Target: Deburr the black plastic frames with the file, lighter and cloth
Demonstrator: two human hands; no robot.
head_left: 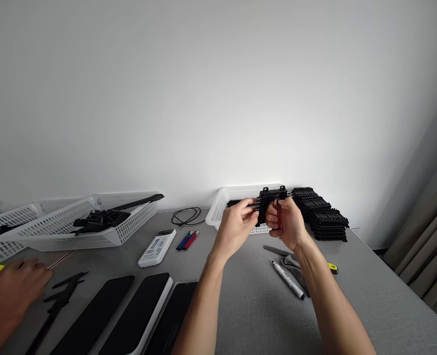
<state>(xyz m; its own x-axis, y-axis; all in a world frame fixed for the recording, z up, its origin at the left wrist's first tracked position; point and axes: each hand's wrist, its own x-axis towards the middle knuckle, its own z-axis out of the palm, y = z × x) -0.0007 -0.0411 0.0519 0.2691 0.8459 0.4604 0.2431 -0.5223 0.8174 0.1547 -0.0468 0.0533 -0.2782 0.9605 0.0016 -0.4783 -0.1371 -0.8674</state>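
Observation:
In front of the white basket, my left hand (236,222) is closed on the left side of a black plastic part (266,197) with small tabs on its top edge. My right hand (287,222) is wrapped round an orange lighter (275,203), its thumb at the lighter's top. The lighter is close against the near face of the black part; fingers hide most of it, so I cannot tell whether they touch. Both hands are raised over the table. Beside them, at the right, stand stacked black plastic parts (324,217) of a similar look.
A white basket (213,217) is behind my hands. Below lie a marker (288,280), a file (277,251) and a grey cloth (294,268). Leftward are blue (184,240) and red lighters (193,240), a cable, a white case (157,248), phone-like slabs, calipers (61,301) and another person's hand (15,291).

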